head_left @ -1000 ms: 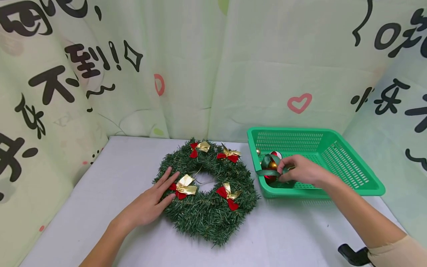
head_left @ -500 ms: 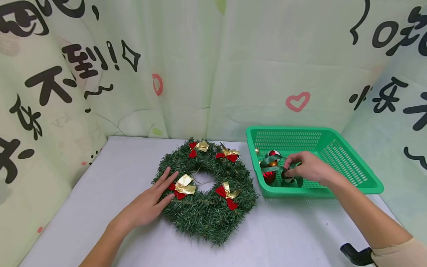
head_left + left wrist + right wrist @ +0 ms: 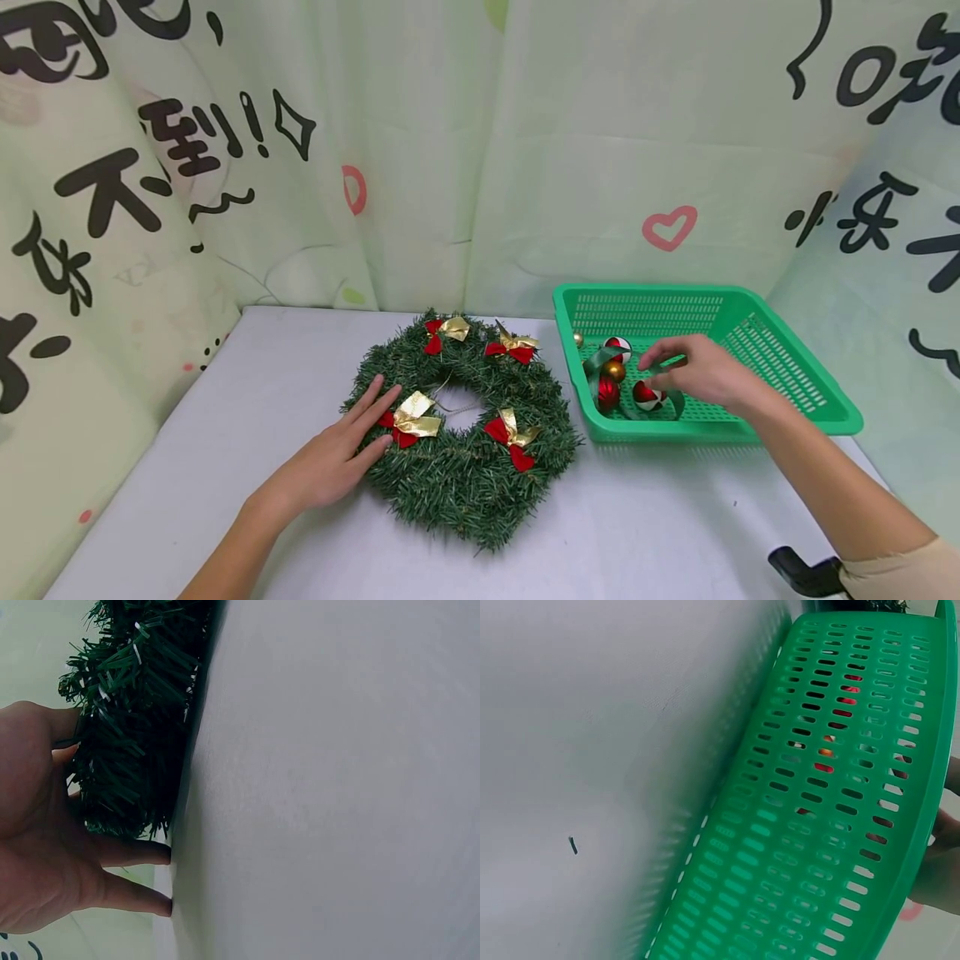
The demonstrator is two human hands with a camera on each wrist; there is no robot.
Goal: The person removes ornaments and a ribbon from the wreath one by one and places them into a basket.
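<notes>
A green wreath (image 3: pixel 472 500) with red and gold bows (image 3: pixel 417 418) lies flat on the table. My left hand (image 3: pixel 341 458) rests with spread fingers on its left side, beside one bow. In the left wrist view, two fingers of the left hand (image 3: pixel 45 840) reach down to the tabletop beside the wreath (image 3: pixel 135 735). My right hand (image 3: pixel 693 371) is over the green basket (image 3: pixel 795 429), thumb and fingertips parted. Just below and left of the fingertips is a red-and-white ball (image 3: pixel 648 395). Dark green ribbon (image 3: pixel 677 405) shows around the ball and behind the fingers.
In the basket's left end lie a red ball (image 3: pixel 608 393), a gold ball (image 3: pixel 614 371) and another red-and-white ball (image 3: pixel 618 348). A printed curtain (image 3: pixel 420 167) encloses the white table (image 3: pixel 292 358). A black object (image 3: pixel 806 573) is by the right sleeve.
The right hand has shifted slightly right and its fingers have parted from the ribbon. The red and the red-and-white balls beneath have come into view. The left hand stays on the wreath.
</notes>
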